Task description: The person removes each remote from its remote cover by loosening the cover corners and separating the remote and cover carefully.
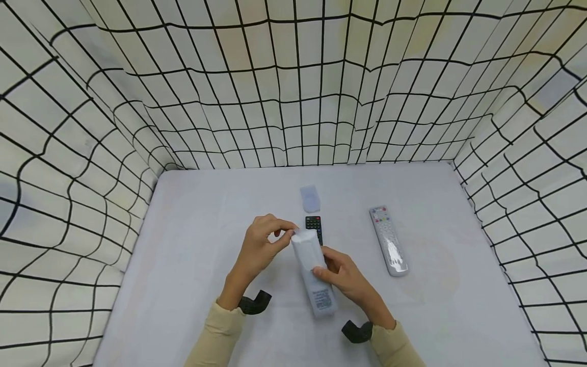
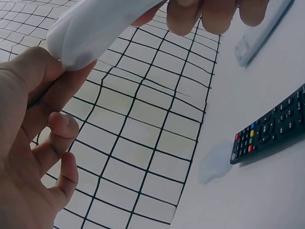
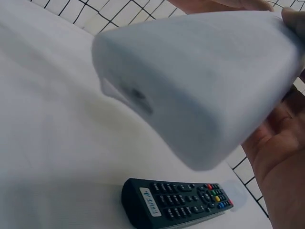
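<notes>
A long item in a milky-white wrapper (image 1: 308, 257) with small printed text near its lower end is held over the table, tilted. My left hand (image 1: 262, 244) pinches the far end of the wrapper between thumb and index finger; the other fingers are loosely bent in the left wrist view. My right hand (image 1: 343, 272) grips the item at its middle, thumb on top. What lies inside the wrapper is hidden. A black remote control (image 1: 314, 224) with colored buttons lies beneath, partly covered by the item in the head view.
A grey-white remote control (image 1: 389, 240) in shiny clear plastic lies to the right. A small pale-blue translucent piece (image 1: 310, 199) rests beyond the black remote. White walls with black grid netting (image 1: 298, 102) stand behind and on both sides of the white table (image 1: 192, 214).
</notes>
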Demonstrator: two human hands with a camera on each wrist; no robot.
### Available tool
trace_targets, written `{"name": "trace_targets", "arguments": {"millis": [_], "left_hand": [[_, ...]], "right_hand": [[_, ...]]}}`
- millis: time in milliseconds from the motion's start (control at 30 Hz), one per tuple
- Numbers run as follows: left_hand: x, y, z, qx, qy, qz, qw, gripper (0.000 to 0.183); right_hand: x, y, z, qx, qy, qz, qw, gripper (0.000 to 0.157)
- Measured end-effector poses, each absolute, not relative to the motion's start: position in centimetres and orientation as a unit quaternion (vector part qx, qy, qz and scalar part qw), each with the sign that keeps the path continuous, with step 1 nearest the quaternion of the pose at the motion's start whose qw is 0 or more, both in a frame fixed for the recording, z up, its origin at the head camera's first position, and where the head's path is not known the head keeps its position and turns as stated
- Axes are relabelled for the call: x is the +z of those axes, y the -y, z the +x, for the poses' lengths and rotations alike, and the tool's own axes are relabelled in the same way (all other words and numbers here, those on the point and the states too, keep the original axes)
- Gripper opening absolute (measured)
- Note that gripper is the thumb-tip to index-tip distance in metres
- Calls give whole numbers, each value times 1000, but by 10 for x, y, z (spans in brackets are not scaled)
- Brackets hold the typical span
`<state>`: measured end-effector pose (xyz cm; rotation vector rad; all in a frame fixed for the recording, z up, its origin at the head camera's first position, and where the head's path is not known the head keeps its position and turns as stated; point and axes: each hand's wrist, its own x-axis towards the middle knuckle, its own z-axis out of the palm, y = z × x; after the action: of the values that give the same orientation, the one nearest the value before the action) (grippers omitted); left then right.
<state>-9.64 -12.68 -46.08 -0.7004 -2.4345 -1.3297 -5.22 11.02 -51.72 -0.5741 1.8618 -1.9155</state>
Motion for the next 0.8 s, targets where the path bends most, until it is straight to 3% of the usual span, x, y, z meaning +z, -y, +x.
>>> {"name": "trace_targets", "arguments": {"millis": [533,667,800], "left_hand": [[-475,131,-103,-616,754,-196,-113,19],[-482,129,-98,-634,740,-173,-143,21],[-482,124,-92,-646,739,-139,-130,20]], "right_hand": [[-522,-110,-49,-711,-640,-186,224,46],[-524,-109,-49,-708,-642,-186,229,47],[-524,-108,-50,-696,-650,-196,232,48]]}}
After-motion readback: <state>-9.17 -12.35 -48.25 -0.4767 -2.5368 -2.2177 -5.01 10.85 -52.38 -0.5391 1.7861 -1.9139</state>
